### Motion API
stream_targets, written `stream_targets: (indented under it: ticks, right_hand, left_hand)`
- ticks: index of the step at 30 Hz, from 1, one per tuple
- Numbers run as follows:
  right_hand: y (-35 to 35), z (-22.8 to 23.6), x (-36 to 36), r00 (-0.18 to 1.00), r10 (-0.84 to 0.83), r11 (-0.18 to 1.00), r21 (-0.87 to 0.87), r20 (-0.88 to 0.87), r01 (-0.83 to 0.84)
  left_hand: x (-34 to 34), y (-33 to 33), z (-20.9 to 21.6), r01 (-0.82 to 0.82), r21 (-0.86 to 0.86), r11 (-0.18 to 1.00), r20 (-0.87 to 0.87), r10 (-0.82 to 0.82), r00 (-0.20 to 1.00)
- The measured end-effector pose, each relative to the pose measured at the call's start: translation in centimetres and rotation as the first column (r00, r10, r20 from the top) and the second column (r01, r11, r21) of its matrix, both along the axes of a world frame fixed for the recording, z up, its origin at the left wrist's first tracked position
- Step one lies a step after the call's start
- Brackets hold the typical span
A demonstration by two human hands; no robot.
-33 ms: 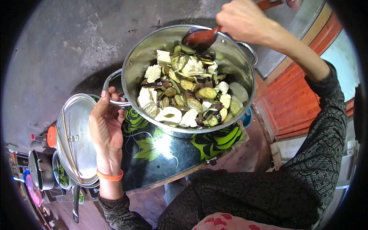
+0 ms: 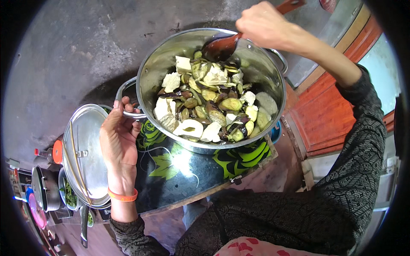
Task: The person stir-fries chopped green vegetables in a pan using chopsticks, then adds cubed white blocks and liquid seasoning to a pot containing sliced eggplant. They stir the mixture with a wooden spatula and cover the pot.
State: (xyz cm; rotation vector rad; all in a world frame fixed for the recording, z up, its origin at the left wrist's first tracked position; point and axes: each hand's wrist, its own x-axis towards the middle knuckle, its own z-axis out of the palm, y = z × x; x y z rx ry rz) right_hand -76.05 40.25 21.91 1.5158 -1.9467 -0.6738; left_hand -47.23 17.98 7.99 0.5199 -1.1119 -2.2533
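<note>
A large steel pot [image 2: 147,72] stands tilted toward me, holding sliced eggplant [image 2: 215,112] and broken white chunks [image 2: 164,110] that look like tofu. My left hand [image 2: 121,138] is closed on the pot's left loop handle [image 2: 121,90], thumb on top and fingers curled under it. Above the far rim, my right hand [image 2: 265,26] grips the handle of a reddish-brown wooden spoon [image 2: 223,47]. The spoon's broad head is inside the pot against the far wall, beside the eggplant, its lower edge partly hidden by the slices.
Under the pot is a dark glossy surface [image 2: 171,187] with green leaf patterns. To the left, chopsticks [image 2: 75,158] lie on a metal lid [image 2: 92,147] over a long-handled pan. Beyond are a dark pot [image 2: 50,190], a bowl of greens [image 2: 68,194] and a red-capped bottle [image 2: 42,152].
My right hand and the spoon have shifted slightly to the left and down, the head sliding along the far wall. My left hand keeps its hold on the handle.
</note>
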Motion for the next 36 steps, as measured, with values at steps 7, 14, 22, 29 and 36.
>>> stream_targets:
  ticks: [7, 14, 22, 29, 36]
  right_hand:
    - [-5.8, -3.7, -5.2, 0.918, 0.336, 0.935, 0.039, 0.211, -0.351]
    - [-3.6, -6.0, -1.7, 0.839, 0.114, 0.990, 0.007, 0.532, -0.139]
    - [3.3, 1.7, 1.2, 0.881, 0.205, 0.973, 0.009, 0.427, -0.231]
    - [1.7, 2.4, 2.9, 0.998, 0.058, 0.997, -0.045, -0.015, -0.058]
    - [-0.2, -2.9, 1.5, 0.971, -0.194, 0.966, 0.198, 0.138, 0.164]
  left_hand:
    - [-0.1, 0.2, 0.1, -0.021, -0.015, 1.000, 0.021, 0.021, 1.000]
    - [-0.8, 0.3, 0.4, -0.035, -0.043, 0.998, 0.001, 0.035, 0.999]
    - [-0.7, 0.1, -0.1, -0.012, -0.027, 1.000, -0.039, 0.010, 0.999]
    - [-0.6, 0.1, -0.3, 0.007, -0.025, 1.000, -0.064, -0.008, 0.998]
    - [-0.7, 0.3, -0.1, -0.028, -0.030, 0.999, -0.022, 0.027, 0.999]
